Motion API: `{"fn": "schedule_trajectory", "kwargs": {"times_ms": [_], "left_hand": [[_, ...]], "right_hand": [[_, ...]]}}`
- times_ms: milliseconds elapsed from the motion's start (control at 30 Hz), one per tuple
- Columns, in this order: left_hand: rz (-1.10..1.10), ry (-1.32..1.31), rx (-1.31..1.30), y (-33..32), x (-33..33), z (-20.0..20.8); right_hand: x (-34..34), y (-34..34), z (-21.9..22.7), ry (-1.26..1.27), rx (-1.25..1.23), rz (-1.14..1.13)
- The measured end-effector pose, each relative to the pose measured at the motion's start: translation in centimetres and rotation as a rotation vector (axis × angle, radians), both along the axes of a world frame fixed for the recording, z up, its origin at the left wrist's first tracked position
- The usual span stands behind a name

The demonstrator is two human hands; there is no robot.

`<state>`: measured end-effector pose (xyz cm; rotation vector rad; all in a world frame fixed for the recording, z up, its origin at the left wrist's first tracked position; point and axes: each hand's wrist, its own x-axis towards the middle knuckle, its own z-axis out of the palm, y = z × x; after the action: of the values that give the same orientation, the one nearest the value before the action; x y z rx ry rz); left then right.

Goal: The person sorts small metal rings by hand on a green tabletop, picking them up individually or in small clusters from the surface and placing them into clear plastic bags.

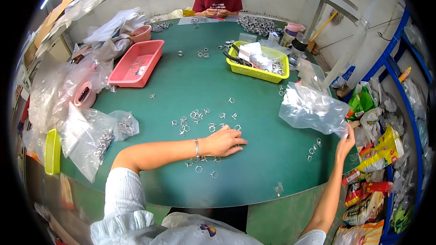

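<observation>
My left hand (223, 143) rests palm down on the green table, its fingers a little apart and lightly bent. Around it lie small silvery metal rings with protruding ends, like hose clamps (212, 127); what is under the palm is hidden. Some of these clamps (199, 169) show on the near side of my wrist. At the right edge of the table, my right hand (346, 144) pinches the corner of a clear plastic bag (311, 109). The bag spreads leftward from my fingers over the tabletop. Several more clamps (314, 147) lie just left of my right hand.
A pink tray (156, 59) and clear bags holding metal parts (103, 144) are on the left. A yellow-green basket (261, 76) with tools and parts stands at the back right, near a heap of grey rings (259, 25). Across the table sits a person (218, 0). Blue shelving (415, 122) borders the right.
</observation>
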<state>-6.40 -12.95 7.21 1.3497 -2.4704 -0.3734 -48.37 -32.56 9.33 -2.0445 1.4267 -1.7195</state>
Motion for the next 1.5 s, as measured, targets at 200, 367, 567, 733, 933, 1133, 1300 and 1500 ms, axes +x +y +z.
{"fn": "schedule_trajectory", "kwargs": {"times_ms": [200,367,567,733,933,1133,1300,1500], "left_hand": [[0.335,0.192,-0.246,-6.2,2.8,-0.4],[0.390,0.119,-0.231,-8.3,6.1,-5.3],[0.059,0.214,-0.002,-2.0,3.2,-2.8],[0.066,0.203,0.055,2.7,5.4,0.3],[0.770,0.107,-0.210,-0.6,18.5,-1.9],[1.009,-0.077,-0.012,-0.2,23.3,-5.8],[0.825,0.152,-0.051,0.7,18.9,-5.4],[1.341,0.019,-0.176,0.5,24.1,-7.3]], "right_hand": [[-1.6,3.9,2.6,0.782,0.090,-0.132],[15.0,4.3,6.4,0.582,0.138,0.427],[23.2,-7.7,-0.9,0.649,0.445,0.319],[26.9,-9.4,-3.5,0.910,0.551,-0.076],[23.9,-12.9,-7.1,0.784,0.362,0.032],[24.5,-12.9,-6.2,0.574,0.552,0.132],[23.3,-14.1,-7.0,0.755,0.528,0.052],[25.6,-14.7,-7.3,0.624,0.442,0.216]]}}
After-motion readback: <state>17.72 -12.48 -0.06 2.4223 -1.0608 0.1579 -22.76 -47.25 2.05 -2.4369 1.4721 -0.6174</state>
